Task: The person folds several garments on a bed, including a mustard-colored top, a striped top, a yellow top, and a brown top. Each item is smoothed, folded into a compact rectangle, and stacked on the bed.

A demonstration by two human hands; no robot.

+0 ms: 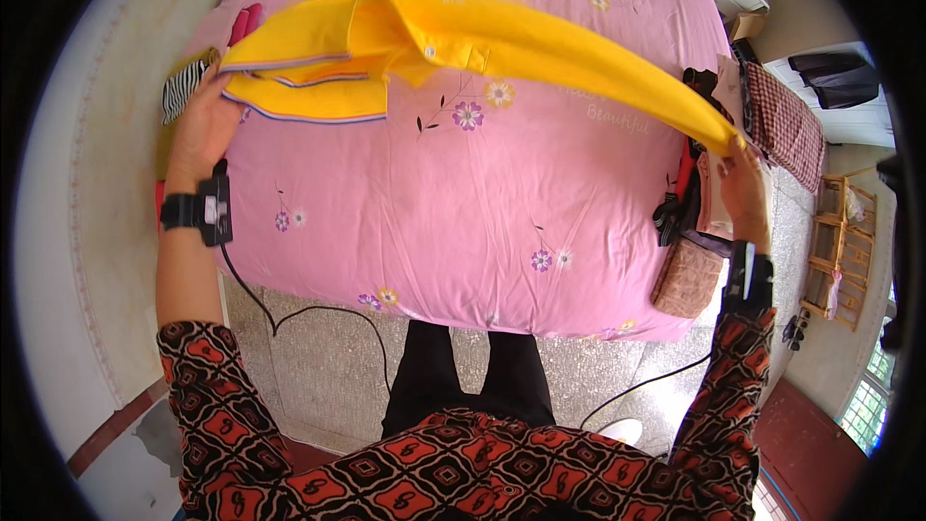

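Note:
A yellow collared shirt (pixel 521 29) is stretched between my two hands above the bed. At the left, my left hand (pixel 206 119) grips the ends of its striped-edged parts, which look like sleeve cuffs or the collar. Over at the right, my right hand (pixel 744 177) pinches the narrow bunched end of the cloth. A button and placket show near the middle of the shirt. Its far edge is blurred. Below it spreads a pink bedsheet (pixel 434 231) with printed flowers.
Folded clothes (pixel 712 188) and a brown folded towel (pixel 687 278) lie along the bed's right edge. More folded clothes, one a striped garment (pixel 184 90), lie at the left edge. Black cables (pixel 325 308) trail from both wrist straps. A wooden rack (pixel 839 253) stands at the right.

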